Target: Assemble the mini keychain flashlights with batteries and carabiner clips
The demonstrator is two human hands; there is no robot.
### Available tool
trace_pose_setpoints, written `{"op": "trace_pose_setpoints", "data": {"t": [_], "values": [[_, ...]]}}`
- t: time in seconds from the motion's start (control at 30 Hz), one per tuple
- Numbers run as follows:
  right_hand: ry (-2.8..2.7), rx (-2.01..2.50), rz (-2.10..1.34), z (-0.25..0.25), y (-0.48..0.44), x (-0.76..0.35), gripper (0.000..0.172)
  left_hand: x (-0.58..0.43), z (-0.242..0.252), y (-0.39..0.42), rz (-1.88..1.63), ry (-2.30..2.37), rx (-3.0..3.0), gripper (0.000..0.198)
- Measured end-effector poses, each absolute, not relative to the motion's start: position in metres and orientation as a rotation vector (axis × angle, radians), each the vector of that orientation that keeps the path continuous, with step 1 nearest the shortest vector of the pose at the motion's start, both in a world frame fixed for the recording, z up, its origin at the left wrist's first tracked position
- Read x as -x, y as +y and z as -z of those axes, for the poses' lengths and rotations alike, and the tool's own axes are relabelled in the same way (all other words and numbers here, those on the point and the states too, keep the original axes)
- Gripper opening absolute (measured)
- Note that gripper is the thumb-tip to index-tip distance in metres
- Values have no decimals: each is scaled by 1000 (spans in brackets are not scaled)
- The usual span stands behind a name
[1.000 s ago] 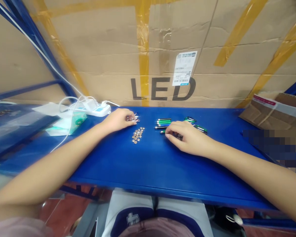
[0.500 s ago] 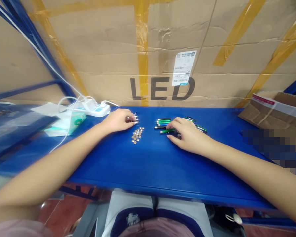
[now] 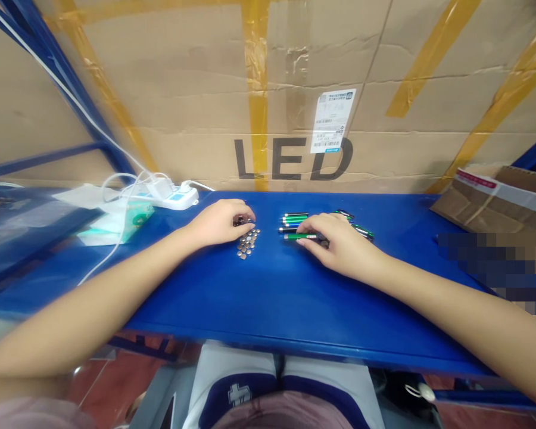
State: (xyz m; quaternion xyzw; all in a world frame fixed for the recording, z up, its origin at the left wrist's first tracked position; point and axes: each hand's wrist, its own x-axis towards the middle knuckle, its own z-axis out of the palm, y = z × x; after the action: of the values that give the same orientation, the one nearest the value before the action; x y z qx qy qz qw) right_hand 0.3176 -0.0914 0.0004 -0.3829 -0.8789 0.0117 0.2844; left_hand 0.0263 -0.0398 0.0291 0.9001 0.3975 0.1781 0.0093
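Right hand [image 3: 337,243] pinches a slim shiny green tube [image 3: 307,236] between thumb and fingertips, to the right of a cluster of small round silvery discs [image 3: 249,241] on the blue desk [image 3: 250,298]. Left hand [image 3: 217,223] curled at the discs' far edge; cannot tell whether it grips anything. Tube axis: sideways, roughly along the desk's front edge; free end points toward the discs, other end hidden. Judgement: light pinch near mid-length, axis steady, free end unobstructed
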Motion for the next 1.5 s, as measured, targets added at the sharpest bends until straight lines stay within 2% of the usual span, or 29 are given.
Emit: {"op": "trace_pose_setpoints", "data": {"t": [0.3, 0.77, 0.87, 1.07, 1.27, 1.5], "values": [[-2177, 870, -462, -7, -110, -304, 6, -32, -21, -42, -503, 1255, -2762, 19], [-2166, 881, -1047, 0, -109, -301, 23, -33, -18, -41, -539, 1397, -2583, 21], [-2164, 872, -1049, 1, -107, -301, 22, -34, -18, -41, -546, 1407, -2551, 20], [-2337, 652, -729, 1, -111, -302, 13, -34, -18, -42, -531, 1423, -2513, 18], [-2368, 617, -719, 1, -112, -301, 12, -35, -17, -42, -529, 1436, -2474, 18], [-2352, 616, -744, 0, -113, -301, 13, -43, -20, -52, -823, 1282, -2327, 23]]}}
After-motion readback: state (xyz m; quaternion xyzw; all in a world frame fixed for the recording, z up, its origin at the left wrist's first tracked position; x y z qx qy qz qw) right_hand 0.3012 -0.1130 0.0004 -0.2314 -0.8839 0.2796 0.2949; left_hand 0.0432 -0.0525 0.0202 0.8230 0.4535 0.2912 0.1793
